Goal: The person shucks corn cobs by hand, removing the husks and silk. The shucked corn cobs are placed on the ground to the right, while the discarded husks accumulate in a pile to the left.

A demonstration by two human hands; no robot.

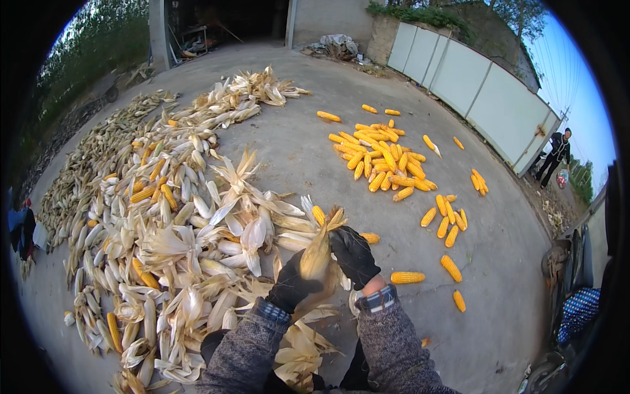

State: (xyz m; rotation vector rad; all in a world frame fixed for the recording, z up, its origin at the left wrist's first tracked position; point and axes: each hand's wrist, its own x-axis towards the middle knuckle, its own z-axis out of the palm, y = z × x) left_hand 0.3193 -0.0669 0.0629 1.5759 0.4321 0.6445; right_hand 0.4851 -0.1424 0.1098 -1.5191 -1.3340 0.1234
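An ear of corn in its dry husk (315, 258) is between my two black-gloved hands. My left hand (294, 279) is wrapped around the lower part of the ear. Up at its tip, my right hand (355, 256) grips the husk leaves; the fingertips are partly hidden behind them. To my left spreads a large heap of unhusked corn ears and loose husks (182, 290), with several bare yellow cobs among them. A pile of husked yellow corn ears (384, 157) lies on the concrete ahead to the right. One bare ear (407, 278) rests just right of my right wrist.
Loose husks (302, 352) lie by my feet. Several scattered ears (450, 268) dot the concrete floor (295, 138) on the right. A parked vehicle (566, 295) stands at the right edge. Beyond the pale metal panels (467, 81), a person (555, 155) carries a bag. A dark doorway (229, 22) opens ahead.
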